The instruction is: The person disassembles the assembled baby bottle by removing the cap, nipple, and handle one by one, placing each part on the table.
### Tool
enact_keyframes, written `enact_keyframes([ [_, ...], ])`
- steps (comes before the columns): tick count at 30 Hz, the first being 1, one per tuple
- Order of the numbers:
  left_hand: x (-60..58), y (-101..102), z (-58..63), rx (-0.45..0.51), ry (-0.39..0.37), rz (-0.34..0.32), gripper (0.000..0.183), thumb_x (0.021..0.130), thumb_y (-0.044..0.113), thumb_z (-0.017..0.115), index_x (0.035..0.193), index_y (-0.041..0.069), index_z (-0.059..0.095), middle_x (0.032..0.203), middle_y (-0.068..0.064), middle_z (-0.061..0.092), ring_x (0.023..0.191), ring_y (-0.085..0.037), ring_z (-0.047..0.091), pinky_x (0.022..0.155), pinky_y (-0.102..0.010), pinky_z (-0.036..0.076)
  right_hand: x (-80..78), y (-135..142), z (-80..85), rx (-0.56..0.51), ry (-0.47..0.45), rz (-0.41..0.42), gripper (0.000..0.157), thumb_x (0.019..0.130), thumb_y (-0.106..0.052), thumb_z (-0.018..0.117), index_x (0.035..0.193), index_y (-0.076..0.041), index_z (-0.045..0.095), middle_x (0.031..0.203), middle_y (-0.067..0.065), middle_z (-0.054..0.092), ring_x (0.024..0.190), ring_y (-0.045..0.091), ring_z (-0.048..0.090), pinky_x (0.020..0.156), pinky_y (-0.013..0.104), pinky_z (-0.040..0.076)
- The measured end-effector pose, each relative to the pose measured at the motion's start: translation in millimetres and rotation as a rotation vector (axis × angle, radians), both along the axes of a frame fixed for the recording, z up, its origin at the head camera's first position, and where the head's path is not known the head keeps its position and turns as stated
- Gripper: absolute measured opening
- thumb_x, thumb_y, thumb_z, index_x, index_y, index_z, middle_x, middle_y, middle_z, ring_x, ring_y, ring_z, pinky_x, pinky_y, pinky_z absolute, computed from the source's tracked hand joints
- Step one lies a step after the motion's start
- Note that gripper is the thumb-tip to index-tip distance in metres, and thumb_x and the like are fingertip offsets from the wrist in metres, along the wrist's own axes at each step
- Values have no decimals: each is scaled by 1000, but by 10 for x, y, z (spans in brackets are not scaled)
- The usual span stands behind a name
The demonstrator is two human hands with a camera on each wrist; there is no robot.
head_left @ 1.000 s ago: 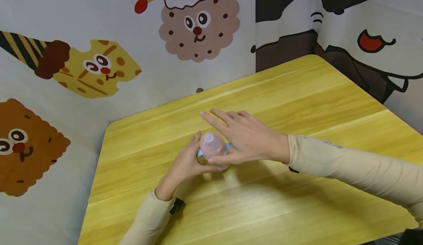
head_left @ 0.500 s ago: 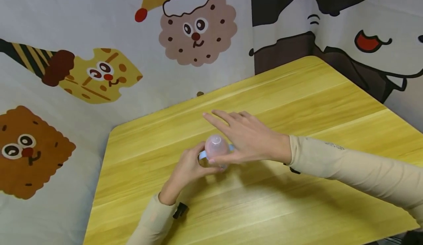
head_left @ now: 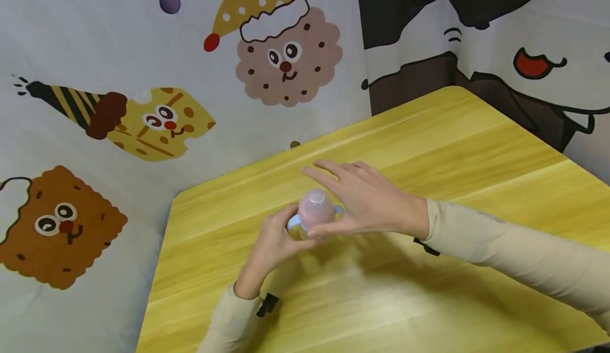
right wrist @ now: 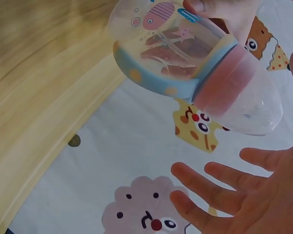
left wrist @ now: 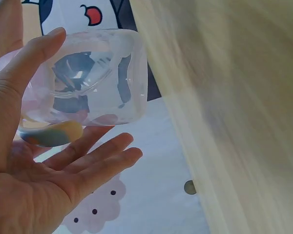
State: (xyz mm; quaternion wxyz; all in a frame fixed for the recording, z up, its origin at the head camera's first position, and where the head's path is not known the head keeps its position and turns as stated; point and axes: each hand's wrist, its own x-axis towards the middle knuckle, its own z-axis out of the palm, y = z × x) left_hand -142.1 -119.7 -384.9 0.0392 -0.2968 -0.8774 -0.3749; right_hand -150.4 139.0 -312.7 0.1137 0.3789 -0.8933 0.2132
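A baby bottle (head_left: 316, 210) is held above the table, with a clear body (left wrist: 97, 78), a pink collar (right wrist: 223, 80) and a clear dome cap (right wrist: 254, 105). Pale blue handles (right wrist: 156, 83) with yellowish spots stick out at its sides. My left hand (head_left: 274, 242) grips the body between thumb and fingers; in the left wrist view some fingers stretch out past it. My right hand (head_left: 371, 199) is beside the cap, its fingers spread and relaxed. From the right wrist view, a gap shows between those fingers (right wrist: 210, 190) and the cap.
Below the hands lies a yellow wood-grain table (head_left: 381, 300) with rounded corners. White cloth with cartoon prints (head_left: 290, 62) hangs behind its far and left edges. Small black pieces (head_left: 268, 304) show at the cuffs of both sleeves.
The left fingers, extended beside the bottle earlier, now close in behind its handle. The bottle and both hands sit slightly further right in the head view, which has also shifted. The right hand keeps its spread shape.
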Motion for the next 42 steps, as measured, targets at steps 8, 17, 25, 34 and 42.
enact_keyframes([
  [8,-2,34,-12,33,27,64,73,75,26,99,139,14,67,120,-2,70,100,-18,61,78,-40,56,-35,44,34,-62,13,-17,106,81,-74,79,162,-16,43,157,9,53,130,31,64,106,64,48],
  [17,-44,68,37,21,93,126,76,73,32,100,140,15,67,114,-2,68,91,-16,57,72,-32,49,-76,88,38,-108,11,-7,85,85,-57,86,153,-16,55,146,9,62,118,31,69,94,57,57],
  [25,-84,115,23,17,107,143,74,73,30,99,139,14,68,108,-3,64,90,-19,58,70,-35,54,-102,121,54,-139,15,-2,79,85,-50,88,150,-14,59,143,11,65,110,32,71,89,53,60],
  [34,-136,130,70,18,157,141,75,73,27,97,140,11,66,108,-8,61,90,-26,60,69,-36,56,-133,128,51,-198,47,-37,73,83,-46,91,142,-11,66,134,8,71,104,32,73,86,50,60],
  [42,-90,106,18,-13,122,170,74,73,28,96,138,9,67,106,-7,59,86,-18,56,66,-34,56,-94,117,-42,-231,-14,-43,67,83,-38,92,136,-4,68,129,11,74,112,31,73,92,50,60],
])
